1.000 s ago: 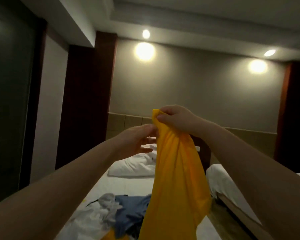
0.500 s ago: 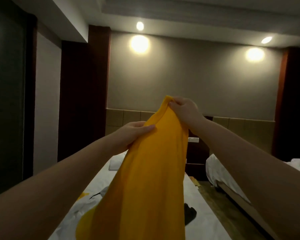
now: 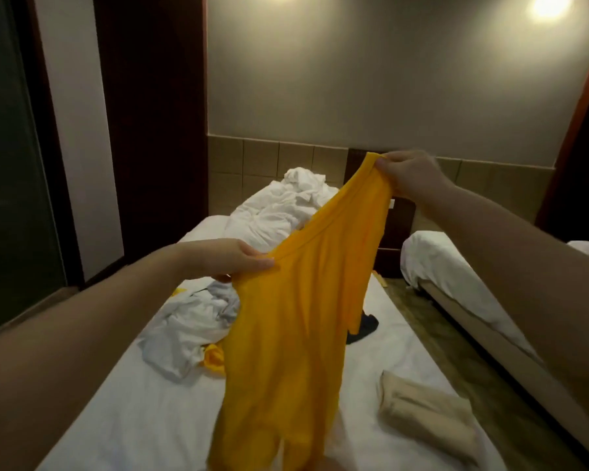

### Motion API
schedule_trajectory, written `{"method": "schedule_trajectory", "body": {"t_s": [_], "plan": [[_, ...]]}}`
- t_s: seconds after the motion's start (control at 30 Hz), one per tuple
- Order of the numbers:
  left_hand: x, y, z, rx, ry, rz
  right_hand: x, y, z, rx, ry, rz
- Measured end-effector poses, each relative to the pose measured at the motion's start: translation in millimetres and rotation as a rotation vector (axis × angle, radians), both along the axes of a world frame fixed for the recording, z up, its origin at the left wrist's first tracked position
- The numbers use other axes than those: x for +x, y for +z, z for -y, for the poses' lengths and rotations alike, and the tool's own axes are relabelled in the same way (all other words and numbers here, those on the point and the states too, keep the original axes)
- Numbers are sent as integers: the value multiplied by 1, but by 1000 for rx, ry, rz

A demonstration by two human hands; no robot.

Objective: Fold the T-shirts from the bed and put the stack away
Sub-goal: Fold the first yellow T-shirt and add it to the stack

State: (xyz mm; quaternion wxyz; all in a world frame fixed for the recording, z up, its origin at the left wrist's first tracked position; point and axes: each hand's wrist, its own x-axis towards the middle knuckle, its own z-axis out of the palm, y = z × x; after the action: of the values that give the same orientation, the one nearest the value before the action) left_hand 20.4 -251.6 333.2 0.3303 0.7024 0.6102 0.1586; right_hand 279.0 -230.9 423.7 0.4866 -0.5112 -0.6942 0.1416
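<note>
I hold a yellow T-shirt [image 3: 293,334] up over the bed [image 3: 143,413], hanging down in front of me. My right hand [image 3: 410,175] pinches its top edge high on the right. My left hand [image 3: 233,260] grips the same edge lower on the left, so the shirt slants. A loose pile of white and grey shirts [image 3: 187,321] lies on the sheet behind it, with another yellow piece [image 3: 215,360] at its edge and a dark garment [image 3: 363,326] to the right. A folded beige shirt [image 3: 425,419] rests near the bed's right edge.
A crumpled white duvet [image 3: 279,209] is heaped at the head of the bed by the tiled headboard. A second bed [image 3: 456,277] stands to the right across a narrow floor aisle [image 3: 432,334]. A dark nightstand [image 3: 395,232] sits between them; a dark glass panel [image 3: 11,164] lines the left.
My head has tipped down, so the bed fills more of the view. My hands have moved apart along the shirt's top edge, the left one lower, and the yellow shirt is spread wider.
</note>
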Motion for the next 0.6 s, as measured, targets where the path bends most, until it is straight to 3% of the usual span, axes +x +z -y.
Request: {"method": "schedule_trajectory", "body": {"t_s": [0.1,0.2,0.3,0.43,0.6], "plan": [[6,-20,1,320,245,36,0,-28,2,-78,21,-146],[1,-40,0,651,423,-116,-5,-60,5,-105,37,-214],[-5,-61,0,676,488,-176,-13,-88,13,-76,44,-179],[3,-91,19,653,525,-96,-9,-142,34,-67,-4,-204],[15,-148,63,447,511,-38,1,-242,68,-153,-230,-204]]}}
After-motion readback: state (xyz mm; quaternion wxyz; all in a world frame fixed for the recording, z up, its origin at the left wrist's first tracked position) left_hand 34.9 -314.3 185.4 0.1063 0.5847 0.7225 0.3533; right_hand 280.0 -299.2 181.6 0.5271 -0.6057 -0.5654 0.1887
